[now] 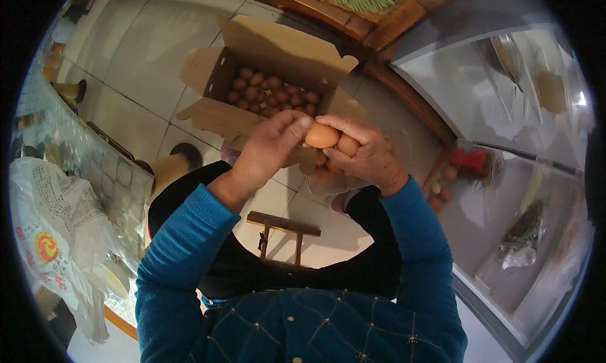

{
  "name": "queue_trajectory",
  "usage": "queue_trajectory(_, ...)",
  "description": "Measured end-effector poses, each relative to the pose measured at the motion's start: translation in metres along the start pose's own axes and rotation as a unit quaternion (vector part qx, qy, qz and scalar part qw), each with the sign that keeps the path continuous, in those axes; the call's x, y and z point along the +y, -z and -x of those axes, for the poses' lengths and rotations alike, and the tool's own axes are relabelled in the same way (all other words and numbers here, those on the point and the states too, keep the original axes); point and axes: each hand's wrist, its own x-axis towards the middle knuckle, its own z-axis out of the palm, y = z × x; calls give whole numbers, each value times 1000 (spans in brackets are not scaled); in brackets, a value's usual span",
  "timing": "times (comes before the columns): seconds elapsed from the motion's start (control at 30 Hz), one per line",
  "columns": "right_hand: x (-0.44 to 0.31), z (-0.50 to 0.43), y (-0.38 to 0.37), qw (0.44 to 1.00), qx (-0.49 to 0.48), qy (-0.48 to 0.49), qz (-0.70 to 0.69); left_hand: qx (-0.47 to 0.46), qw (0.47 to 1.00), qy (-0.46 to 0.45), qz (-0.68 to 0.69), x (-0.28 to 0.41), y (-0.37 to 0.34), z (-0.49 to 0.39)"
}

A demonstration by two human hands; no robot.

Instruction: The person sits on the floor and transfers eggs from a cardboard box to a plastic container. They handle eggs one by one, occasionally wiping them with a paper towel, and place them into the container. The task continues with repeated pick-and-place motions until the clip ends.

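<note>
My right hand (367,147) holds two brown eggs, with one egg (322,135) at the fingertips and another egg (349,145) closer to the palm. My left hand (270,147) meets it from the left. Its thumb and fingers are at the near end of the first egg, and whether they grip it is unclear. Behind my hands, an open cardboard box (284,41) on the floor contains many brown eggs (272,90). Below my right hand is a clear plastic container (322,188) with more eggs (322,174), partly hidden by the hand.
A refrigerator (473,249) stands open at right, with eggs (440,197) and a red-labelled jar (468,160) inside. At left, a plastic bag (61,230) lies on a covered table (113,159). A small wooden stool (284,224) is between my knees on the tiled floor (137,74).
</note>
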Motion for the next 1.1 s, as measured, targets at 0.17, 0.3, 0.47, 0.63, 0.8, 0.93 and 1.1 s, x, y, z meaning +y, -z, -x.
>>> queue_trajectory(0.17, 4, 6, -7, 999, 14, -28, -14, 5, 977, -103, -187, -2, -14, 4)
queue_trajectory(0.3, 5, 12, -7, 990, 17, -116, -75, 48, 958, -152, -237, -5, -10, -2)
queue_trajectory(0.47, 5, 15, -1, 966, -1, -192, -171, 63, 977, -124, -160, -2, -14, -2)
queue_trajectory(0.63, -1, 19, -1, 967, 16, -199, -157, 47, 982, -113, -142, 0, -24, 3)
queue_trajectory(0.8, 10, 35, 16, 932, 39, -240, -267, 72, 985, -74, -138, -4, -10, -7)
queue_trajectory(0.93, 49, 60, 36, 941, 66, -261, -207, 81, 985, -79, -127, -8, -5, -10)
queue_trajectory(1.1, 122, 103, 39, 933, 5, -360, 8, 85, 988, -75, -106, -9, -7, -9)
